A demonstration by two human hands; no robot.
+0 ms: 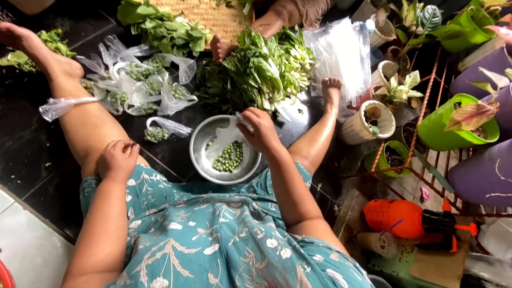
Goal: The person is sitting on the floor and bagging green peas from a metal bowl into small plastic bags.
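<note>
I sit on a dark floor in a teal flowered dress. My right hand (260, 129) grips the top of a clear plastic bag (226, 145) that hangs into a round metal bowl (200, 154); green peas (229, 156) lie in the bag. My left hand (117, 158) rests closed on my left thigh, with nothing visible in it. Several tied clear bags of peas (144, 85) lie on the floor beyond my left leg, one small pea bag (158, 132) beside the bowl.
A heap of leafy greens (261, 66) lies past the bowl, another person's foot (220, 48) against it. A stack of clear plastic bags (341, 53) sits right of the greens. Potted plants (453, 125) and an orange spray bottle (405, 218) crowd the right side.
</note>
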